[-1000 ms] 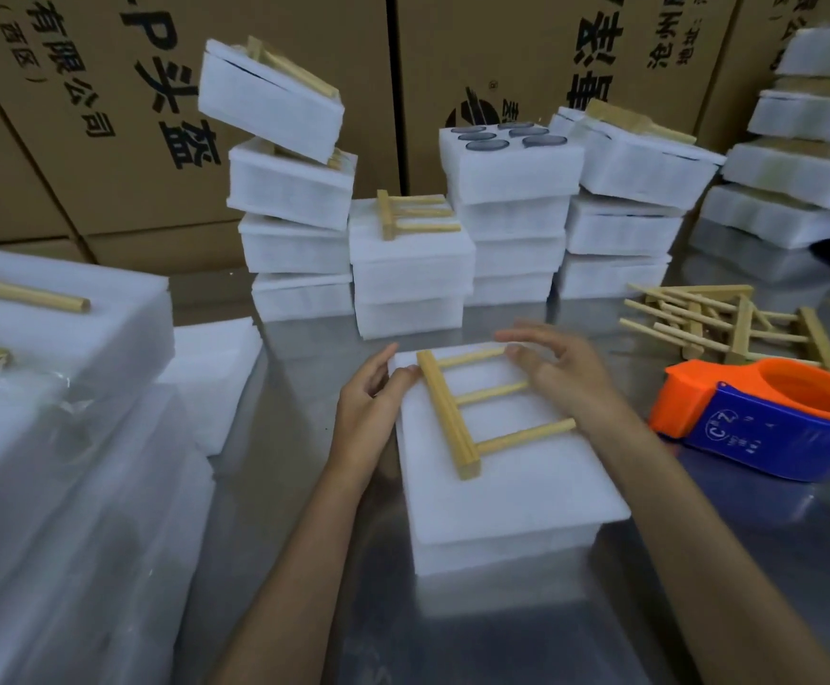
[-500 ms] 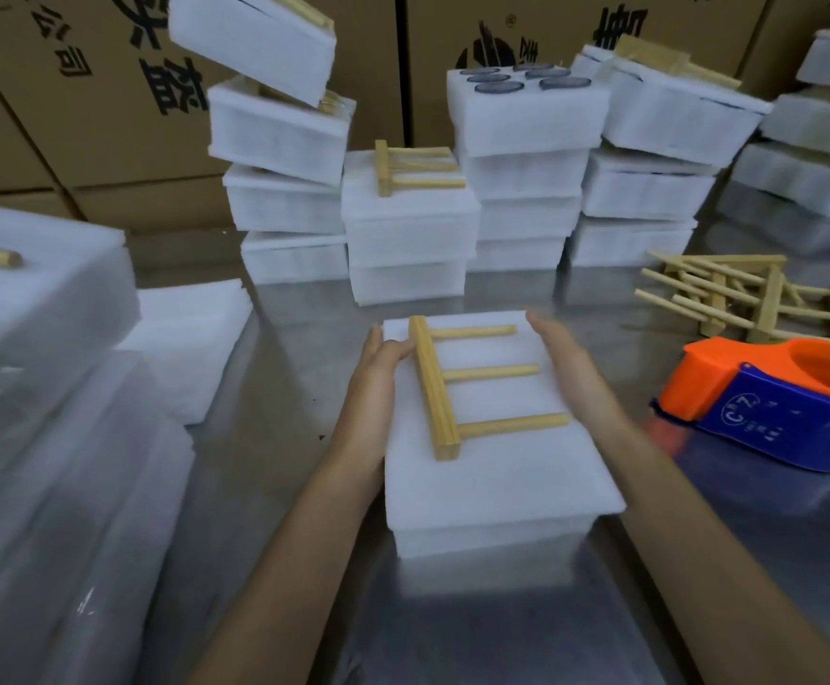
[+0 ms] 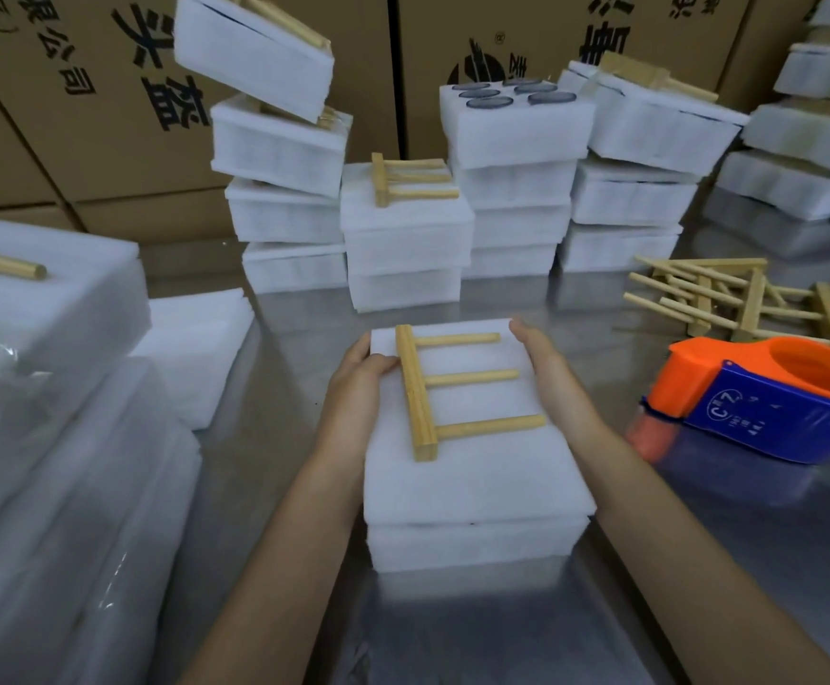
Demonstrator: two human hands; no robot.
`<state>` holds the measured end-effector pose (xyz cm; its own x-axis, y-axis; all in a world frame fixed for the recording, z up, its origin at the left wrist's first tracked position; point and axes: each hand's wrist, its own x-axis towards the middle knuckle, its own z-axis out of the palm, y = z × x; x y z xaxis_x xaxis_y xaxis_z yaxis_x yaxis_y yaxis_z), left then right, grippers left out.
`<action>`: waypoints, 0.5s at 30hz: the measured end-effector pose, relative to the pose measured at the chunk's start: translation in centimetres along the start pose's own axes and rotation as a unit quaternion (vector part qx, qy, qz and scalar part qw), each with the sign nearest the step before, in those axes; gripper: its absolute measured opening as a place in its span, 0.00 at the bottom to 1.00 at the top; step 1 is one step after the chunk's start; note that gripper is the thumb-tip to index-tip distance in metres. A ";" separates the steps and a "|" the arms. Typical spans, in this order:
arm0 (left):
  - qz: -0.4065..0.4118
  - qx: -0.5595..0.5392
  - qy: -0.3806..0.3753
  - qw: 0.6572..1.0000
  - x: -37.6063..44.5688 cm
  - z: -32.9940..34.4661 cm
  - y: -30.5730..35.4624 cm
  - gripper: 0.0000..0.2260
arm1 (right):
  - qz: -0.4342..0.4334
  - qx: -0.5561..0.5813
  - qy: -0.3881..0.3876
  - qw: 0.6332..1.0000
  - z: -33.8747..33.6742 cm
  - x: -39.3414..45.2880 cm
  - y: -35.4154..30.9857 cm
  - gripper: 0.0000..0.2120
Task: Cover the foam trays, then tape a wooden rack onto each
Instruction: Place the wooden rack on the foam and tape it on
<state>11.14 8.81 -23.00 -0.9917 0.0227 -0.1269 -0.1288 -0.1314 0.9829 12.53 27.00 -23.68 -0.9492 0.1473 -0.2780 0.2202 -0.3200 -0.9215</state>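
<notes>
A covered white foam tray (image 3: pixel 472 491) sits on the steel table in front of me, a white foam sheet lying on top as its lid. A wooden rack (image 3: pixel 432 388) with one bar and three pegs lies on that lid. My left hand (image 3: pixel 353 388) grips the tray's left side, thumb on the lid beside the rack's bar. My right hand (image 3: pixel 551 378) holds the right side, fingers along the edge. An orange and blue tape dispenser (image 3: pixel 768 402) stands to the right, apart from my hands.
Several loose wooden racks (image 3: pixel 744 299) lie at the right rear. Stacks of foam trays (image 3: pixel 403 239) stand at the back, one topped by an open tray with dark discs (image 3: pixel 511 96). Loose foam sheets (image 3: pixel 195 348) and wrapped foam bundles (image 3: pixel 42 412) fill the left. Cardboard boxes (image 3: pixel 81 116) line the back.
My right hand came off the rack's pegs and moved to the tray's right side. Both hands now hold the tray by its sides, and it sits slightly nearer the back stacks.
</notes>
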 end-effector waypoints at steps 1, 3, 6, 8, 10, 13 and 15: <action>-0.005 -0.018 0.004 1.000 -0.3 0.4 -0.2 0.14 | 0.017 -0.001 0.006 1.000 -0.3 -0.3 -0.3 0.19; -0.009 -0.039 0.000 0.999 -1.1 1.2 -0.5 0.15 | -0.008 -0.061 0.055 0.997 -1.1 -0.5 -0.8 0.16; -0.006 -0.053 -0.022 0.998 -1.7 1.6 -0.8 0.14 | -0.151 -0.216 0.128 0.956 -2.5 -0.6 -1.3 0.13; -0.007 -0.058 -0.043 0.997 -1.8 1.4 -0.7 0.14 | -0.245 -0.315 0.182 0.899 -3.3 -0.8 -1.5 0.12; -0.001 -0.052 -0.056 0.997 -1.7 1.3 -0.8 0.14 | -0.319 -0.402 0.315 0.799 -4.6 -1.1 -1.8 0.14; 0.012 -0.054 -0.055 0.997 -1.6 1.5 -0.8 0.14 | -0.328 -0.460 0.518 0.641 -8.0 -1.8 -2.8 0.15; 0.010 -0.063 -0.058 0.996 -1.7 1.6 -0.8 0.14 | -0.281 -0.463 0.587 0.602 -10.0 -2.0 -3.1 0.17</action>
<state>12.94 10.44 -23.39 -0.9876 0.1324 -0.0841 -0.1161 -0.2570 0.9594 15.98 37.05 -23.00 -0.2395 0.7228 0.6482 0.4852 0.6674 -0.5650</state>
